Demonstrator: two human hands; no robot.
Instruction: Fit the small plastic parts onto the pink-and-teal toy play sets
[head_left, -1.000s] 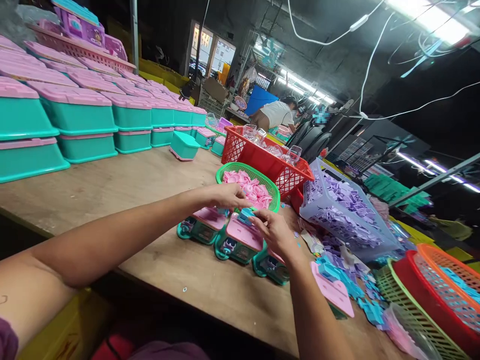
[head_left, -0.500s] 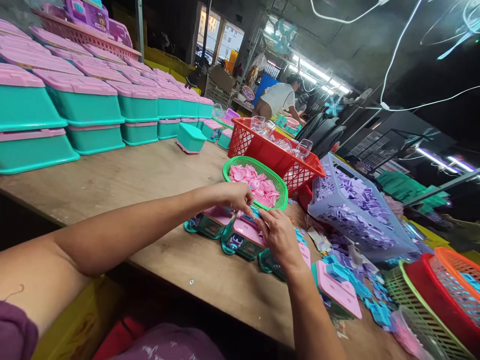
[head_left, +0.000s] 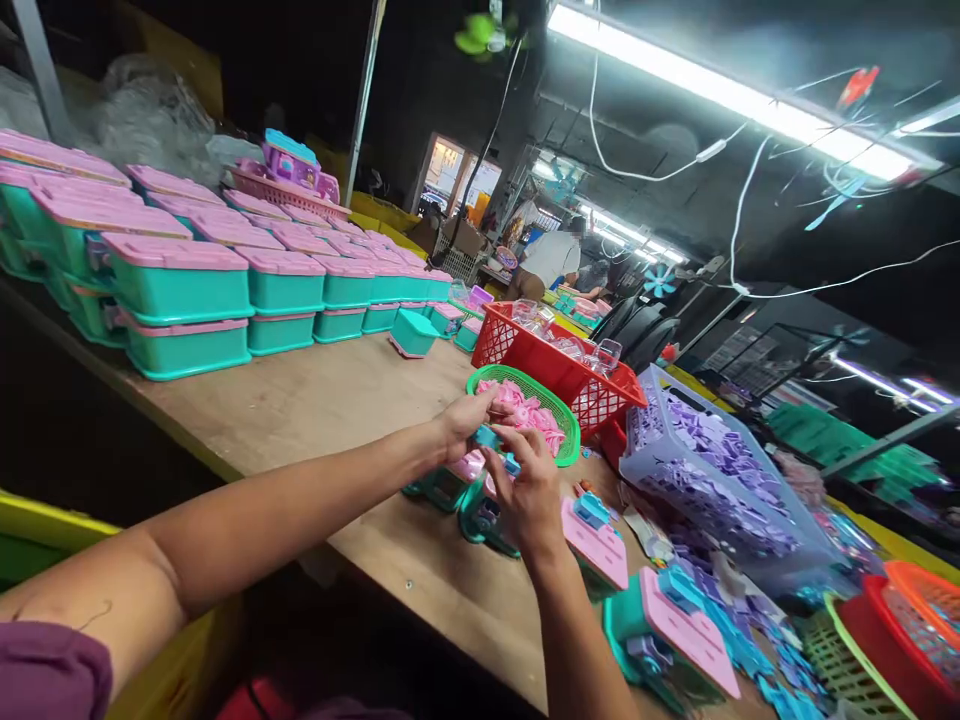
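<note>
A small blue plastic piece sits between my hands, above the row of boxes. My left hand has its fingers bent around the piece's far side, close to the pink pieces. From the near side, my right hand pinches the piece with thumb and fingertips. Below the hands stand teal toy boxes with pink lids, among them one box partly hidden by my right hand. To the right, another box's pink lid carries a blue part, as does the nearest box's lid.
A green basket of pink pieces stands just beyond my hands. Behind it is a red crate of clear parts; right, a translucent bin of purple pieces. Stacked boxes line the left. Loose blue parts lie right. A person works farther back.
My hands have lifted off the second box's lid and now hold the blue piece between them. The camera view has tilted up and turned slightly left.
</note>
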